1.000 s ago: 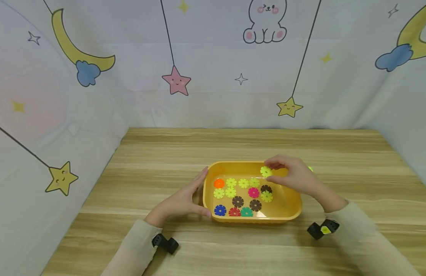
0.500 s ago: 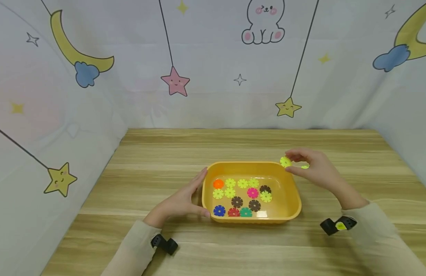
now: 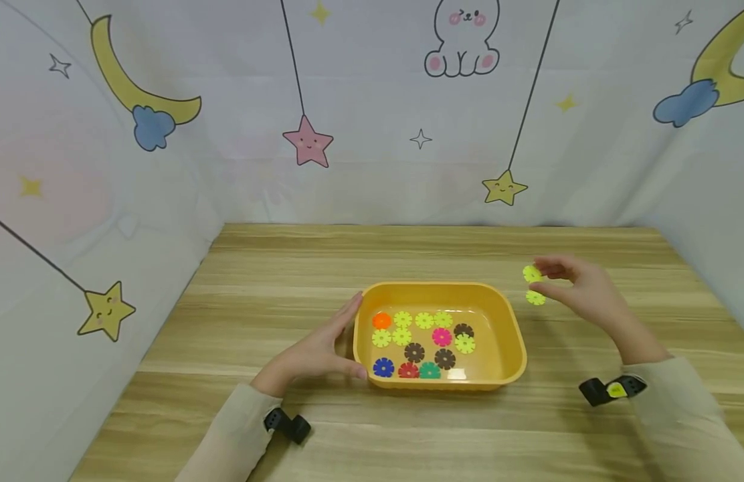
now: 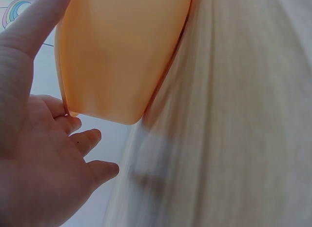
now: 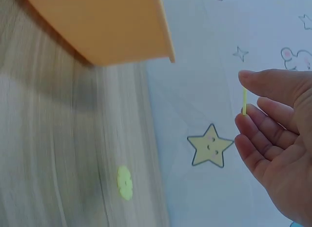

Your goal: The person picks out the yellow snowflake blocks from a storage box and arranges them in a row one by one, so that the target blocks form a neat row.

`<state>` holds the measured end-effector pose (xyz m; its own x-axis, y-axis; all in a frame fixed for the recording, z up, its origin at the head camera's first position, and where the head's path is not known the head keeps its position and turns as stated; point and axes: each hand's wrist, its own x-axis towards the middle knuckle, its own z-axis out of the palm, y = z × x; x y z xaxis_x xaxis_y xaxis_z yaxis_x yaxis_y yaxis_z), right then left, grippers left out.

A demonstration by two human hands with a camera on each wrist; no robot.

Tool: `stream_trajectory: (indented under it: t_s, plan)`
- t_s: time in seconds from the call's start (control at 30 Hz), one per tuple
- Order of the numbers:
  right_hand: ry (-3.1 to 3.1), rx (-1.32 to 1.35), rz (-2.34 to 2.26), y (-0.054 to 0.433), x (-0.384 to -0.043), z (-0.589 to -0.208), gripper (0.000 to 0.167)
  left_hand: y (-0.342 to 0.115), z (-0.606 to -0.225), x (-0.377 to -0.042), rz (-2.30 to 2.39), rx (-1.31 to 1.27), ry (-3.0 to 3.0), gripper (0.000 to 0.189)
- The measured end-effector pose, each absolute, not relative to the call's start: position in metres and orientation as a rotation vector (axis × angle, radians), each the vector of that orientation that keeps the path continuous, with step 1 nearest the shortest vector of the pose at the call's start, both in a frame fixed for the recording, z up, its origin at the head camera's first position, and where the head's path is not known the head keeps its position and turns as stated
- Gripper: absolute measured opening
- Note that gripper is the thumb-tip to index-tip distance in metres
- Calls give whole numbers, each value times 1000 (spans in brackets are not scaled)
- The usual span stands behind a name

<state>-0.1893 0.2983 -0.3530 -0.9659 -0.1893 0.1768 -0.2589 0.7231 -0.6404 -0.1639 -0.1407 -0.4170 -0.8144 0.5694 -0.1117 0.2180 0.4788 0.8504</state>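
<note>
Yellow-green, flat and notched like a flower, the disc (image 3: 532,273) sits pinched in my right hand (image 3: 579,288) above the table, right of the orange tray (image 3: 510,335); my left hand (image 3: 320,351) rests flat against the tray's side.
</note>
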Motion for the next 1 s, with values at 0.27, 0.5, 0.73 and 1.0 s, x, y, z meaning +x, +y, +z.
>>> stream_trajectory:
  t_s: [0.27, 0.5, 0.73, 1.0]
  plan:
    - [-2836, 257, 1024, 318, -194, -359, 52, -140, -415, -163, 1270, 660, 2358, 125]
    - [-2861, 176, 1024, 331, -197, -367, 57, -140, -415, -163, 1271, 658, 2353, 125]
    - [-2860, 161, 1011, 342, -201, -378, 57, -140, -416, -164, 1272, 656, 2350, 125]
    - [-2901, 114, 972, 350, -203, -388, 58, -140, -417, -164, 1264, 652, 2355, 125]
